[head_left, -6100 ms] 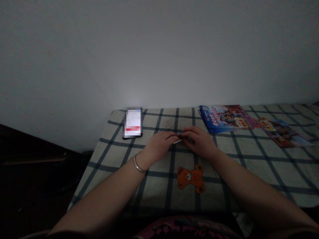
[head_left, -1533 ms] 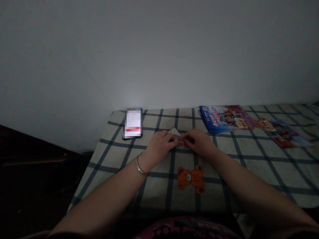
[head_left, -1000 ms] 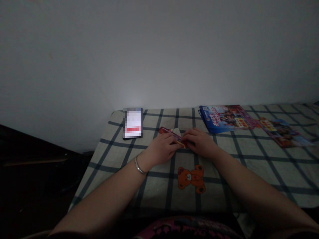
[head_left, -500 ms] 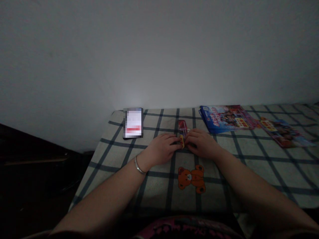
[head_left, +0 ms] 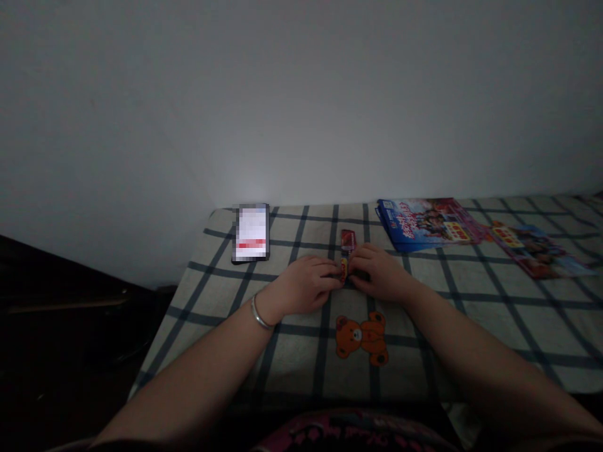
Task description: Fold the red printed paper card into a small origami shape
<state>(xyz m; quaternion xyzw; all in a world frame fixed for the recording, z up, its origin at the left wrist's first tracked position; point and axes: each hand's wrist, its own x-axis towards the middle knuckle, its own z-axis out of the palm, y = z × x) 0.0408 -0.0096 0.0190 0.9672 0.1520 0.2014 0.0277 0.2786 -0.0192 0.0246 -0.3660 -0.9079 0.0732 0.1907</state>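
Left hand (head_left: 305, 284) and right hand (head_left: 380, 274) both pinch the red folded paper strip (head_left: 347, 250) on checked tablecloth (head_left: 226, 295).

Head-worn, forward-down (close over cloth (head_left: 471, 295))

Dim, murky; phone screen (head_left: 251, 232) glows brightest

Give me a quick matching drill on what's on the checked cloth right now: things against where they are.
1 phone
2 red paper
3 blue booklet
4 bracelet

A silver, worn just behind the left hand
B pinched between that hand and the right hand
C far side, right of the hands
D far side, left of the hands, screen lit

Pairs: 1-D, 2-B, 3-C, 4-A
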